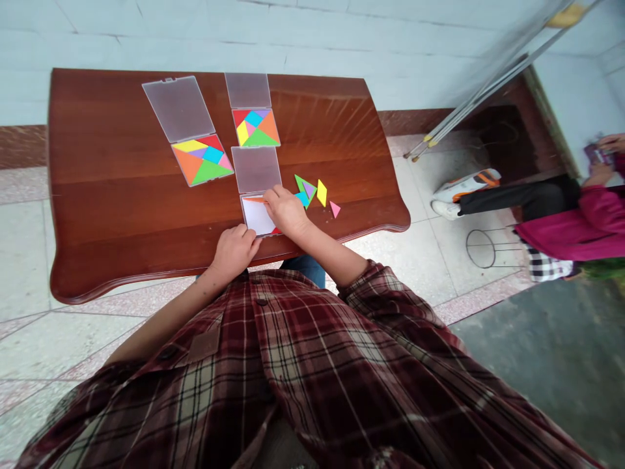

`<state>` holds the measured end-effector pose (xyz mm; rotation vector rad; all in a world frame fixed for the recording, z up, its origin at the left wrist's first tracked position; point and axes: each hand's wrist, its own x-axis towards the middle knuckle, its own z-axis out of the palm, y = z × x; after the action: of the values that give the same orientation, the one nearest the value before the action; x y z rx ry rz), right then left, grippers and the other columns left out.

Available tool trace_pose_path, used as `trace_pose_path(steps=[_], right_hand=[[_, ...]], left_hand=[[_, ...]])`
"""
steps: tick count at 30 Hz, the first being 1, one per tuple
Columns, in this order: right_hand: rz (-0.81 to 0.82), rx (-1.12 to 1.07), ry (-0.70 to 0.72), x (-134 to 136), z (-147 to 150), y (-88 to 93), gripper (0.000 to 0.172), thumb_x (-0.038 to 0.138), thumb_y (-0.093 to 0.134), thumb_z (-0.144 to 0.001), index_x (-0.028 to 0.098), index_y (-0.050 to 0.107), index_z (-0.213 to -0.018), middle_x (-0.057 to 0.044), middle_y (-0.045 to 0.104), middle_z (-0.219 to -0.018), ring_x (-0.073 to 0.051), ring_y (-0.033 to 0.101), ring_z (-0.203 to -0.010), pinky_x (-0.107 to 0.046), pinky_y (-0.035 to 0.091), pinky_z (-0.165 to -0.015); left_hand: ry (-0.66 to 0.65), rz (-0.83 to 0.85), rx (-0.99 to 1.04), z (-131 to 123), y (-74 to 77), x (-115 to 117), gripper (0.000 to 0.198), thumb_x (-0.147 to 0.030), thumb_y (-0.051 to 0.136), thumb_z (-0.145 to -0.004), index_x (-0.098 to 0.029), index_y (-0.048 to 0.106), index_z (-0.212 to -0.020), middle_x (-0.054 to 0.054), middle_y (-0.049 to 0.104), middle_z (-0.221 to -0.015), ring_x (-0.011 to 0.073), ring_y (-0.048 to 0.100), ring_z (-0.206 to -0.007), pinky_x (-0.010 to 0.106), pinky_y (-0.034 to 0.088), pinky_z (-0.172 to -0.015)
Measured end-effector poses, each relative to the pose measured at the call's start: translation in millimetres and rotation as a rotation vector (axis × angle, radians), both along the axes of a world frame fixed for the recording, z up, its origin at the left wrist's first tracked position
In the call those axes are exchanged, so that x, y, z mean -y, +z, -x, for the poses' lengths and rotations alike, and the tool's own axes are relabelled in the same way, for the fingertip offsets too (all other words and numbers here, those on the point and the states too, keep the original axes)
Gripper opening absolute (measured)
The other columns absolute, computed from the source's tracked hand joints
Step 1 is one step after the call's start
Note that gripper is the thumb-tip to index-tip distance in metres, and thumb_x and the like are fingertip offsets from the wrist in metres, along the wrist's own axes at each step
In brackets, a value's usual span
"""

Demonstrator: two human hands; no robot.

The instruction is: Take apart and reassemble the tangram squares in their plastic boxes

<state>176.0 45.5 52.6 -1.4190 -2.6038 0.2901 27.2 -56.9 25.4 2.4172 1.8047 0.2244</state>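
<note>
An open tangram case (pixel 256 213) lies near the table's front edge, its clear lid (pixel 256 170) folded back. My left hand (pixel 235 249) is closed at the case's near left corner, gripping the edge. Over the right part of the tray, my right hand (pixel 287 210) has its fingers pinched on an orange tangram piece (pixel 254 199) along the tray's upper side. A bit of a red piece (pixel 276 230) shows below that hand. Loose to the right are a green triangle (pixel 299 182), a purple triangle (pixel 308 189), a blue piece (pixel 302 198), a yellow parallelogram (pixel 321 193) and a pink triangle (pixel 334 209).
Two open tangram cases with filled trays, one at the left (pixel 202 161) and one at the back (pixel 256 128), lie on the brown wooden table (pixel 112 195). Crutches (pixel 469 104) lean at the wall. A seated person (pixel 576 218) is at the far right.
</note>
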Motion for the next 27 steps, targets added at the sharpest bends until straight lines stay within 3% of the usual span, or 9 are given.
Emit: trace_pose_path(steps=[4, 11, 19, 27], right_hand=[[0.05, 0.028, -0.003, 5, 1, -4.2, 0.019, 0.019, 0.045, -0.095, 0.014, 0.062, -0.102, -0.013, 0.06, -0.106, -0.024, 0.056, -0.094, -0.035, 0.046, -0.082], [0.151, -0.128, -0.008, 3, -6, -10.6, 0.017, 0.011, 0.054, -0.087, 0.013, 0.064, -0.101, -0.012, 0.059, -0.111, -0.023, 0.055, -0.103, -0.037, 0.044, -0.096], [0.129, -0.265, -0.023, -1, -13, -17.2, 0.014, 0.012, 0.055, -0.083, 0.017, 0.064, -0.093, -0.013, 0.06, -0.109, -0.026, 0.056, -0.101, -0.04, 0.046, -0.092], [0.047, -0.47, -0.152, -5, -55, -10.6, 0.009, 0.017, 0.056, -0.082, 0.021, 0.061, -0.089, -0.008, 0.063, -0.099, -0.022, 0.057, -0.092, -0.036, 0.047, -0.084]], left_hand=[[0.009, 0.019, 0.028, -1, 2.7, 0, 0.031, -0.034, 0.046, -0.095, -0.013, 0.067, -0.086, 0.012, 0.062, -0.083, 0.0247, 0.06, -0.08, 0.035, 0.037, -0.068], [-0.007, 0.001, -0.013, 0, 1.3, 0, 0.033, -0.036, 0.044, -0.096, -0.014, 0.066, -0.085, 0.011, 0.062, -0.082, 0.0247, 0.06, -0.079, 0.035, 0.037, -0.067], [-0.006, -0.008, -0.011, 1, 0.1, 1, 0.034, -0.037, 0.042, -0.096, -0.015, 0.066, -0.085, 0.011, 0.061, -0.082, 0.024, 0.059, -0.079, 0.035, 0.037, -0.067], [0.005, 0.032, -0.017, -1, 6.8, 1, 0.033, -0.034, 0.042, -0.096, -0.014, 0.066, -0.085, 0.012, 0.061, -0.082, 0.0247, 0.059, -0.079, 0.035, 0.038, -0.068]])
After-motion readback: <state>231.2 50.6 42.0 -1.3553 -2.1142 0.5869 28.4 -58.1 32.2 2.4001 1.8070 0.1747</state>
